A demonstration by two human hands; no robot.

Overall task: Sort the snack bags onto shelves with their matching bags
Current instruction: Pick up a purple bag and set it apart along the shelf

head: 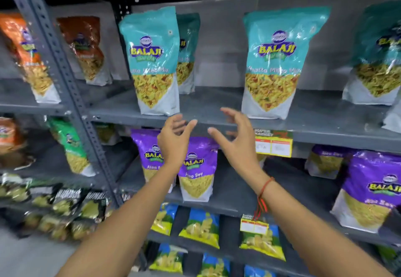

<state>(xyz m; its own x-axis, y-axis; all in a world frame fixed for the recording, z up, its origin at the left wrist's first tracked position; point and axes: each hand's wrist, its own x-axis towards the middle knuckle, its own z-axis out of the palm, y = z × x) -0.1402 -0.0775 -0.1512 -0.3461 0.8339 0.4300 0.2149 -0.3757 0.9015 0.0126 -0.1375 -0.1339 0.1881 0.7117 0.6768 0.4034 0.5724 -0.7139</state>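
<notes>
Both hands are raised in front of a grey shelf (217, 112), empty, fingers spread. My left hand (173, 140) is just below a teal Balaji mix bag (152, 59) standing at the shelf's front edge. My right hand (235, 138) hovers between that bag and a second teal bag (273, 59) to the right. A third teal bag (377, 55) stands at the far right, and another (187, 53) sits behind the first. Purple Aloo Sev bags (198, 168) stand on the shelf below, partly hidden by my left wrist.
Another purple bag (368, 190) stands at the lower right. Orange bags (28, 55) and a green bag (71, 146) fill the left rack, behind a slotted grey upright (65, 77). Blue-and-yellow chip bags (201, 229) lie lower down. Yellow price tags (273, 144) hang from shelf edges.
</notes>
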